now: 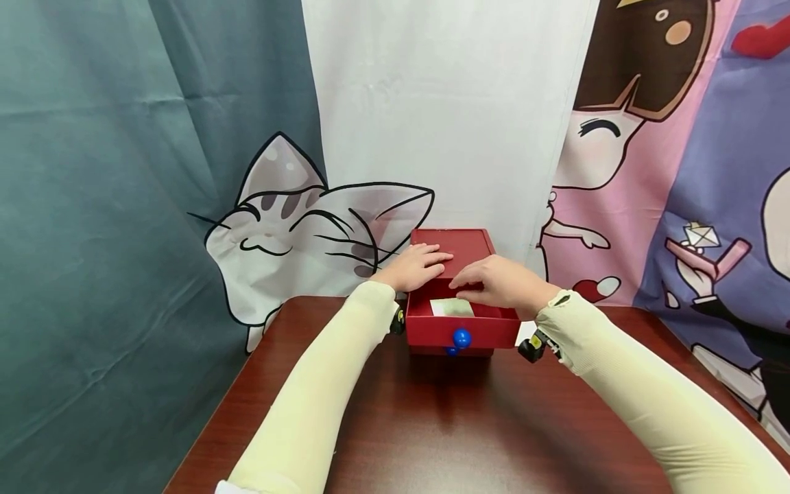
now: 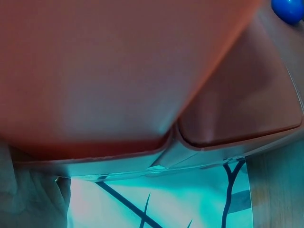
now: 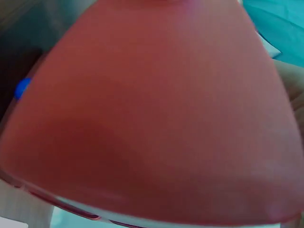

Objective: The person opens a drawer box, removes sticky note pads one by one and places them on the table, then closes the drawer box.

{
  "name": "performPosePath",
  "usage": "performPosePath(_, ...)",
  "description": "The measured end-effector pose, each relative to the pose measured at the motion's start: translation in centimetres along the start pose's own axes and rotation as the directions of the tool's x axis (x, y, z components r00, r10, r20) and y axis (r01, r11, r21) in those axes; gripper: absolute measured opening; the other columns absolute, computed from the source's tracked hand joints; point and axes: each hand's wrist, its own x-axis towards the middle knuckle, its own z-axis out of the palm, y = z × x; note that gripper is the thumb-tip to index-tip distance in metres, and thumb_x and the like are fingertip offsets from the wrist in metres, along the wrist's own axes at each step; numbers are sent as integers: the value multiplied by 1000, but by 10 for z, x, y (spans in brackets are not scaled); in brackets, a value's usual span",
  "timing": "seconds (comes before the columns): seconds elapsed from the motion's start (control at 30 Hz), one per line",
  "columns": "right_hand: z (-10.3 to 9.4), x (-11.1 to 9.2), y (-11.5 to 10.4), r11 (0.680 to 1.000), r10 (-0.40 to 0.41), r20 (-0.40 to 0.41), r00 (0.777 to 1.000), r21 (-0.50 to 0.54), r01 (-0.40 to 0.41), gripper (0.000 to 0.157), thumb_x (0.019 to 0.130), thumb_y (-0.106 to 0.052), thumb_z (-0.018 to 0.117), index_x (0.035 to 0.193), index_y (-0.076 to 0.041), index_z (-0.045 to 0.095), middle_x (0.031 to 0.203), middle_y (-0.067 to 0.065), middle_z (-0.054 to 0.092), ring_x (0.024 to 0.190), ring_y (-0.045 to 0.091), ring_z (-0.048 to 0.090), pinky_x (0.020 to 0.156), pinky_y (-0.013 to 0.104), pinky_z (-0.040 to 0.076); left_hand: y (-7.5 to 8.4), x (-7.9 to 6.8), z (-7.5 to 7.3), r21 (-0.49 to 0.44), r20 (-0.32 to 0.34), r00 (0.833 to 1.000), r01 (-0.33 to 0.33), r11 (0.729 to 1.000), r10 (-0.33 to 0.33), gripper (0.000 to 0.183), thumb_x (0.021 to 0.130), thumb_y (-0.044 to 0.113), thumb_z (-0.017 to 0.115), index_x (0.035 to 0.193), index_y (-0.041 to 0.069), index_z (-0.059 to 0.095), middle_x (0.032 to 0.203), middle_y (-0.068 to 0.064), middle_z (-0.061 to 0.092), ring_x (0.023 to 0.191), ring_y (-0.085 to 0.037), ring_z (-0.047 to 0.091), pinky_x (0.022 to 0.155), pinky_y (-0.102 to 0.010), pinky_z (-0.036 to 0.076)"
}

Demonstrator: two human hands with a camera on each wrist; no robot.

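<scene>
A red drawer box (image 1: 453, 241) stands at the back of the table, its upper drawer (image 1: 435, 331) pulled out toward me. On the drawer's front is a round blue knob (image 1: 461, 337). Inside lies a pale, flat piece like paper or a card (image 1: 453, 307). My left hand (image 1: 420, 266) rests on top of the box, fingers spread. Over the drawer hovers my right hand (image 1: 503, 283), its fingers loosely bent and nothing visible between them. The red side wall (image 3: 156, 109) of a drawer fills most of the right wrist view; the left wrist view is mostly blurred red surfaces.
A second blue knob (image 1: 452, 350) shows on the lower drawer. Something white (image 1: 526, 332) lies on the brown table (image 1: 444, 425) to the right of the box. Right behind the table hangs a cartoon-printed curtain (image 1: 432, 103).
</scene>
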Motion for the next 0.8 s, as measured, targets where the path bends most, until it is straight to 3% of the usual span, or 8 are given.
performPosePath(0.13, 5, 4, -2, 996, 66, 179, 982, 47, -76, 36, 87, -24, 82, 120, -10, 76, 112, 2, 76, 100, 16, 72, 89, 38, 58, 0, -1, -2, -2, -3, 1000, 5, 1000, -5, 48, 109, 40, 36, 155, 28, 45, 163, -7, 33, 153, -26, 23, 125, -41, 8)
performPosePath(0.3, 16, 5, -1, 987, 126, 305, 944, 57, -150, 41, 90, -25, 78, 127, -10, 72, 115, 3, 75, 99, 20, 71, 90, 38, 57, -1, 0, 0, -8, -4, 1000, 3, 1000, -3, 48, 109, 40, 37, 155, 28, 45, 164, -6, 33, 153, -25, 22, 125, -43, 10)
performPosePath(0.57, 30, 4, 2, 987, 153, 374, 914, -6, -163, 44, 92, -21, 74, 134, -9, 67, 127, 5, 70, 111, 22, 68, 97, 41, 54, -1, 0, 4, -12, -14, 1000, 4, 1000, -4, 48, 108, 40, 38, 154, 28, 46, 163, -6, 33, 153, -23, 23, 125, -40, 9)
performPosePath(0.8, 33, 7, 4, 981, 183, 401, 898, -18, -192, 42, 92, -19, 75, 133, -9, 68, 125, 6, 71, 108, 21, 69, 96, 41, 54, 0, -1, 1, -18, -15, 1000, 1, 1000, -1, 48, 108, 39, 37, 154, 27, 46, 163, -6, 33, 153, -25, 23, 125, -42, 9)
